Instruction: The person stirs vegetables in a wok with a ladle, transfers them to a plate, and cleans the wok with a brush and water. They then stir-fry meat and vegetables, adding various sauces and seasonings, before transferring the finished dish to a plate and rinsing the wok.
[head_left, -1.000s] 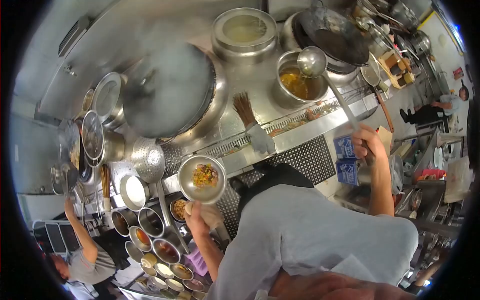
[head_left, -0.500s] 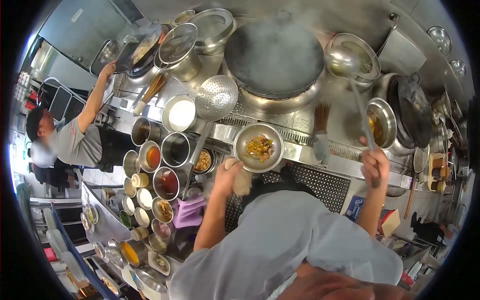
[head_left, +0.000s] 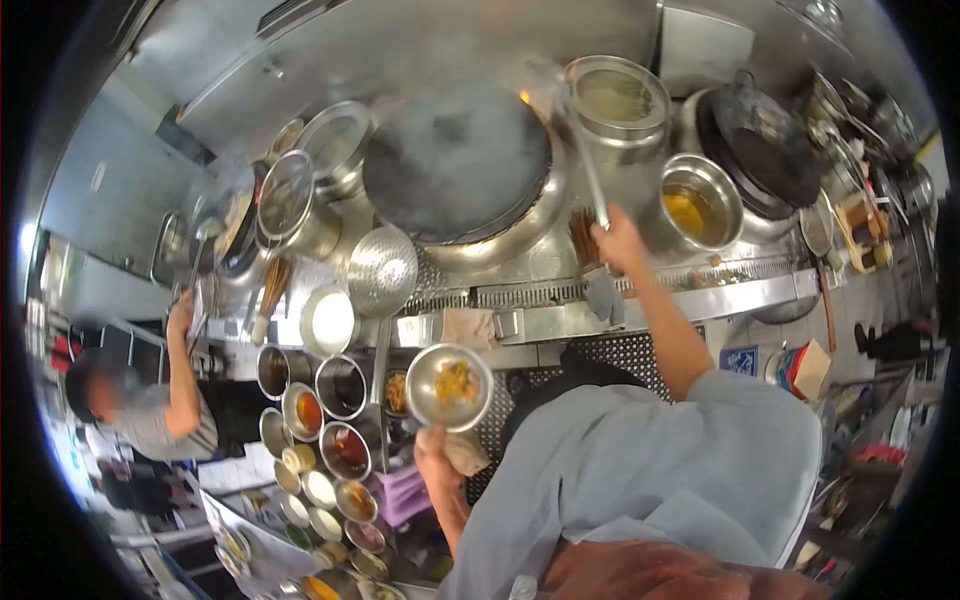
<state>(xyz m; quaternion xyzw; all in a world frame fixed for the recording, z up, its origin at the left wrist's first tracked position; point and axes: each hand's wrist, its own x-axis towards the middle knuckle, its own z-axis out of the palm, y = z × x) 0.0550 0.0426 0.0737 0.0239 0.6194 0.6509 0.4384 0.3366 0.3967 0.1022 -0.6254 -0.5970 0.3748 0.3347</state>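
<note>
My left hand [head_left: 433, 455] grips a metal bowl [head_left: 418, 388] at its near edge, with a beige cloth [head_left: 467, 454] beneath. Chopped, colourful food [head_left: 457, 382] lies in the bowl. Stretched forward, my right hand [head_left: 620, 242] is closed round the handle of a ladle [head_left: 588, 165]. The ladle's head is blurred, between the large steaming wok [head_left: 455, 180] and a strainer-topped pot [head_left: 620, 100]. A bamboo brush [head_left: 584, 238] rests just left of my right hand.
A perforated skimmer [head_left: 383, 272] lies left of the wok. Several sauce pots [head_left: 347, 450] stand at the left. A pot of yellow liquid [head_left: 700, 215] and another wok [head_left: 765, 150] stand right. A co-worker [head_left: 160, 410] works at the far left, holding a ladle.
The view has shifted. My right hand has reached forward, and the ladle has swung from the strainer-topped pot to its left, beside the wok. My left hand has drawn the bowl back from the counter edge.
</note>
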